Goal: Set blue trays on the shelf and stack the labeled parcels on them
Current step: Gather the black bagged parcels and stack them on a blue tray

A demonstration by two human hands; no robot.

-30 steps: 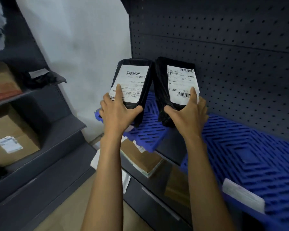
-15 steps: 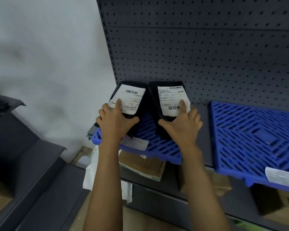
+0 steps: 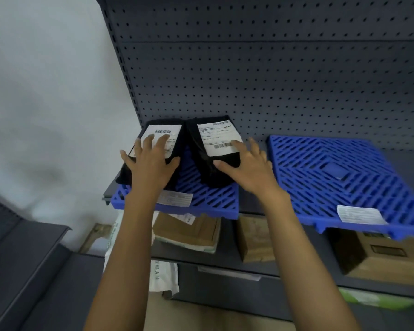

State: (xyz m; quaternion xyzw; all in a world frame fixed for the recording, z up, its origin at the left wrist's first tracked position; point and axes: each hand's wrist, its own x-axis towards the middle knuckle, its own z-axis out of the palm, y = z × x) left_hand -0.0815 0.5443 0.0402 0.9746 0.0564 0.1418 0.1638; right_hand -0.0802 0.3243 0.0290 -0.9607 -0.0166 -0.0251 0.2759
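Head view, left to right. Left hand [image 3: 151,163] lies flat on the left parcel [image 3: 153,151], fingers spread over its white label, not curled round the pack: open, pressing rather than gripping. That parcel rests on the left tray [image 3: 201,199], its near-left corner hanging just past the tray's left edge. Long axis runs from the person toward the pegboard [image 3: 273,80], leaning a little left at the near end.

Right parcel [image 3: 213,151] lies just beside the first, the two touching or nearly so at their far ends, splaying apart nearer the person. Same long axis, front to back. Right hand [image 3: 249,168] is open too, fingertips at the label's near edge, thumb on the black wrap, palm past the parcel's right side.

Right tray [image 3: 344,175] sits on the same shelf, apart from the left tray, bare but for a small label at its front edge.

Judgement: both parcels are set down; each hand is already on its own parcel, straight ahead. Squaring the left one inward would call for a short push to the right. More parcels for stacking lie on the shelf below, nearer the left hand.
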